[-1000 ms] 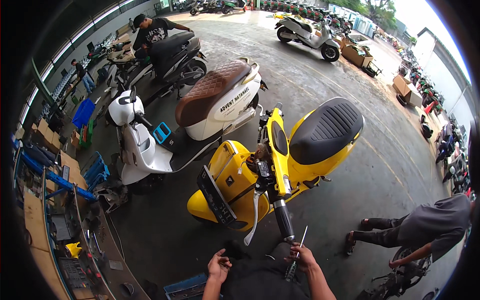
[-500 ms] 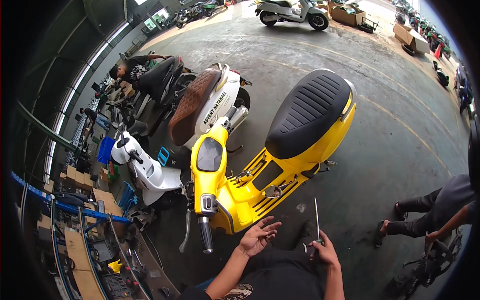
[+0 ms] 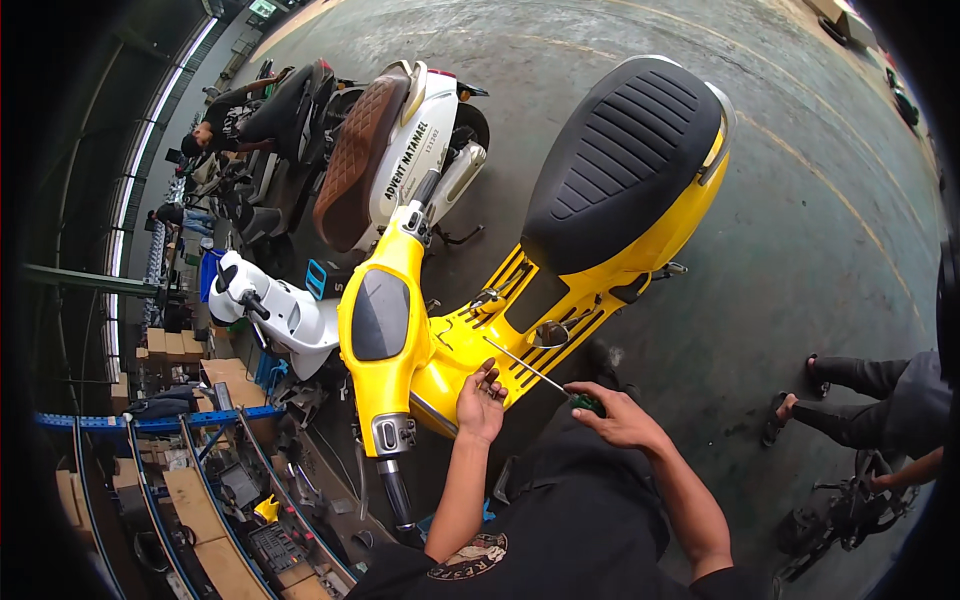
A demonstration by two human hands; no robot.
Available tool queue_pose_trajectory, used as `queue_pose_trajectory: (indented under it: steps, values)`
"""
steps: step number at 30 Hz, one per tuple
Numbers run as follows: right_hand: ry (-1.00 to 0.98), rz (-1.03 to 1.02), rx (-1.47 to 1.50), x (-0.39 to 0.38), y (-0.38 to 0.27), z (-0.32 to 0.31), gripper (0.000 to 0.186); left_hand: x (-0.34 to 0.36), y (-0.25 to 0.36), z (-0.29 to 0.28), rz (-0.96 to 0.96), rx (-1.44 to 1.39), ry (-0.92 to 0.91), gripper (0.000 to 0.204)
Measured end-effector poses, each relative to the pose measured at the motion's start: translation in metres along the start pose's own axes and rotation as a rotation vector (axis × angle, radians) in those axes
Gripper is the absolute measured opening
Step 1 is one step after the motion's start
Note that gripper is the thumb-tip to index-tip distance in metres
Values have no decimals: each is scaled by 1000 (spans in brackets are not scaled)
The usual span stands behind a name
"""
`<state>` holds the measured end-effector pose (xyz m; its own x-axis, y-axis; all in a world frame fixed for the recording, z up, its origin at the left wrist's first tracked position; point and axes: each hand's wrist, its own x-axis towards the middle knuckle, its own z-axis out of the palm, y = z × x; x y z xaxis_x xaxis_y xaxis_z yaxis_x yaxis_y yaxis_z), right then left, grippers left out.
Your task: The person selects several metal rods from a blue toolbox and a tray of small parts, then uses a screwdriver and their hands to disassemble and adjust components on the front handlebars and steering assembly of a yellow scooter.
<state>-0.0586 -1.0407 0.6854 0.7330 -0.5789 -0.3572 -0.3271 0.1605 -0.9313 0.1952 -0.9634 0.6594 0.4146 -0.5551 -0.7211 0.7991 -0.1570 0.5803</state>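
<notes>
A yellow scooter (image 3: 640, 160) with a ribbed black seat stands in front of me, its handlebar to the left. My right hand (image 3: 625, 420) is closed round the green handle of a long screwdriver (image 3: 527, 366). The thin shaft points up and left, over the scooter's yellow footboard area; I cannot tell whether the tip touches it. Beside the front panel, my left hand (image 3: 481, 408) is raised with its palm up and its fingers loosely bent and apart. Nothing that I can make out lies in it. A round mirror (image 3: 550, 334) rests on the footboard.
A white scooter with a brown seat (image 3: 365, 165) stands beyond the handlebar, and a smaller white scooter (image 3: 295, 310) to the left. Shelving with a blue beam (image 3: 160, 421), boxes and tools fills the lower left. At right, another person (image 3: 890, 400) stands near a dark motorbike frame (image 3: 850, 515).
The screwdriver has swung from upright to leaning left over the scooter, as my right hand moved left and up. My left hand has risen slightly, its fingers more bent. The view has tilted downward.
</notes>
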Motion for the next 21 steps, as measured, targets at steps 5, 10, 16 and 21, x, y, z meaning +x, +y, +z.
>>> queue_pose_trajectory:
  steps: [5, 10, 16, 21]
  values:
    - [-116, -60, -128, 66, -12, 15, 40, 50, 37, -23, 220, 32, 133, 30]
    - [-189, -75, -106, 102, -13, -3, 39, 44, 43, -18, 244, -71, 67, 28]
    - [-336, -137, -114, 128, -23, -27, 37, 41, 34, -17, 322, -149, 118, 28]
    - [-447, -87, -166, 156, -29, -40, 37, 55, 24, -15, 376, -240, 166, 23]
